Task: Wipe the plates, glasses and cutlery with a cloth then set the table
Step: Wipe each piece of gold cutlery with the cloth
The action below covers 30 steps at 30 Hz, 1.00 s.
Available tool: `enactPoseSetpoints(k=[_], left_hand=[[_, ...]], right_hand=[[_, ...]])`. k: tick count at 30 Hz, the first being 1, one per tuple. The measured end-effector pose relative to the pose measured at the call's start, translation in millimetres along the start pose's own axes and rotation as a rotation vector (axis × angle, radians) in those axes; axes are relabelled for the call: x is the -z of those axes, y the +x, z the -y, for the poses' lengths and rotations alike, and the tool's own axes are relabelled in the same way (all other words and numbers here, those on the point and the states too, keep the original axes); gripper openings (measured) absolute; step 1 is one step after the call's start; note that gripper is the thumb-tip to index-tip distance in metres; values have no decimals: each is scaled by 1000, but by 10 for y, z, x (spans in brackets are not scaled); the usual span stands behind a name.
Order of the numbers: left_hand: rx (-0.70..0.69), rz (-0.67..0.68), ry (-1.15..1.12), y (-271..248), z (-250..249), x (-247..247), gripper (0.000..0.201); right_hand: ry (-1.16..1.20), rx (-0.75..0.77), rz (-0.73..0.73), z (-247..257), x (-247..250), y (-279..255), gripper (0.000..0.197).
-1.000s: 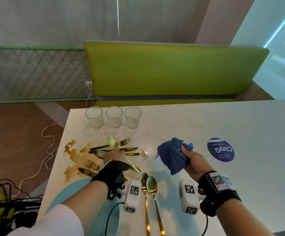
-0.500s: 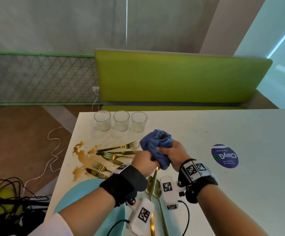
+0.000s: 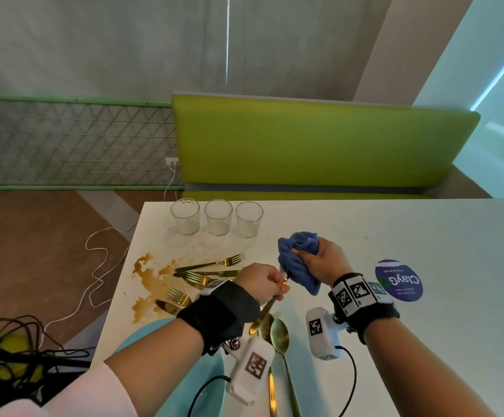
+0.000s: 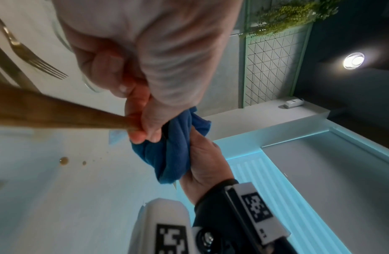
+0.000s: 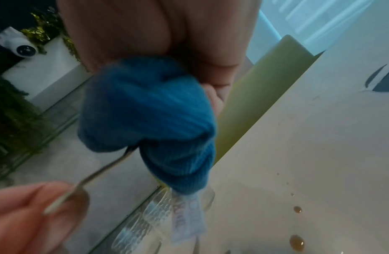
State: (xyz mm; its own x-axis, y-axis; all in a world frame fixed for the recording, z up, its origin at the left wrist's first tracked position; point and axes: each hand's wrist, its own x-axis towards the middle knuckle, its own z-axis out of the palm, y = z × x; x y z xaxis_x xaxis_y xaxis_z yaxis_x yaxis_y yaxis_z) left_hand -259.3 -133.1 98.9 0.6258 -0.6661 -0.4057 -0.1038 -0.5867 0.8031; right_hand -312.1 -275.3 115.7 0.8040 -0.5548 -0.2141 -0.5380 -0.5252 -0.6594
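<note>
The left hand (image 3: 262,281) pinches the handle end of a thin gold piece of cutlery (image 5: 98,173) above the white bench (image 3: 395,236). Its other end is hidden inside the bunched blue cloth (image 3: 300,260), squeezed by the right hand (image 3: 324,260). A hard pull could slip the handle free. It might drop onto the two gold spoons (image 3: 279,335) below, or into the brown spill (image 3: 145,275) at the left.

Your left hand (image 3: 261,281) was just left of your right hand (image 3: 323,260), both above the table (image 3: 425,230). The cloth (image 3: 298,260) sat in your right hand. Three glasses (image 3: 218,217) stood in a row at the far edge. Forks (image 3: 211,263) lay left of your hands, beside the spill (image 3: 145,272). Two spoons (image 3: 279,335) lay nearer you, right of the plate (image 3: 211,380). The sticker (image 3: 398,280) lay to the right.
</note>
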Motion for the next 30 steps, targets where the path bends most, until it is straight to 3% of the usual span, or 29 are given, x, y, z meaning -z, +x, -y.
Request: enactPoseSetpoints(k=[2,4,7,10,12,14,17,20,23,26,30], left_hand=[[-2,-20,14,1,-1,9,4],[9,-41,19,20,27,6,11],[34,-102,61,5,128,11,19],[50,-197,26,3,175,42,18],[39,-208,21,24,120,39,16],[-20,-169,153,50,30,12,22],[-70,-176,233,57,-24,-15,30],[-104,-215,19,49,20,2,19],[-35,-138,-282,-14,122,7,16],[-20,-68,-292,-82,241,-25,11],[16,-139,-337,-56,246,-63,21]], right_hand=[[-39,-2,-33,-16,-21,15,24],[-1,-34,-133,-55,-28,35,22],[452,-184,-268,-187,70,80,23],[885,-277,-110,-267,37,-20,15],[838,-264,44,-247,-160,-95,15],[759,-249,133,-137,-328,-162,15],[759,-230,95,-37,-374,-127,10],[743,-207,37,11,-246,-62,10],[807,-264,-40,5,-121,41,16],[924,-267,-39,-17,-44,103,18],[852,-243,-6,6,-138,81,22]])
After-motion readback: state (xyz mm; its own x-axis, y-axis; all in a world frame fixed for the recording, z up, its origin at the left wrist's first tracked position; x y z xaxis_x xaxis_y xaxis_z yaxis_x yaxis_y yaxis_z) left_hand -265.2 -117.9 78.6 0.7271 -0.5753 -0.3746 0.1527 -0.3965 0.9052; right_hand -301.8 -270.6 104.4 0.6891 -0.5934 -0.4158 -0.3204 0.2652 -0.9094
